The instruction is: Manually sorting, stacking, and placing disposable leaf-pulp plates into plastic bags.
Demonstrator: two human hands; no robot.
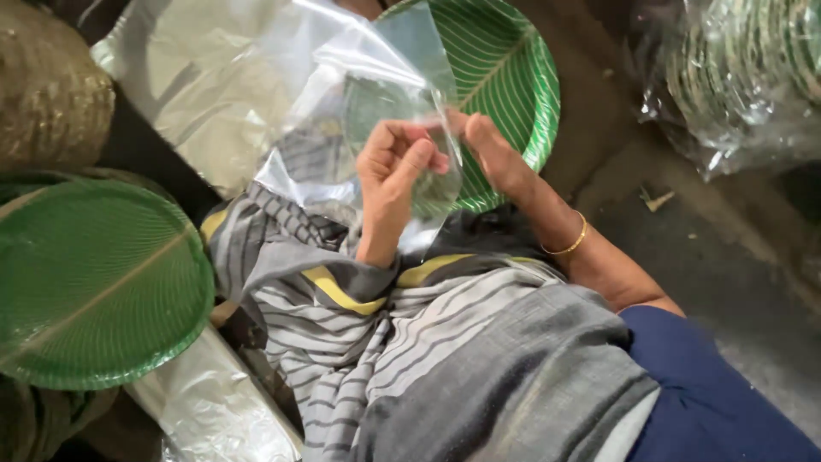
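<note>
My left hand [389,175] and my right hand [496,154] both pinch the edge of a clear plastic bag [376,85] held up in front of me, fingers close together at its mouth. Behind the bag lies a round green leaf-patterned plate [513,68], partly veiled by the plastic. My right wrist carries a thin gold bangle [571,242]. A grey striped cloth [410,342] with yellow bands covers my lap below the hands.
A stack of green leaf-patterned plates [94,282] sits at the left. More plates wrapped in clear plastic [744,77] lie at the upper right. Loose plastic sheets [205,94] spread at the upper left and a plastic bundle [214,406] at the bottom left. A woven brown roll [47,94] stands far left.
</note>
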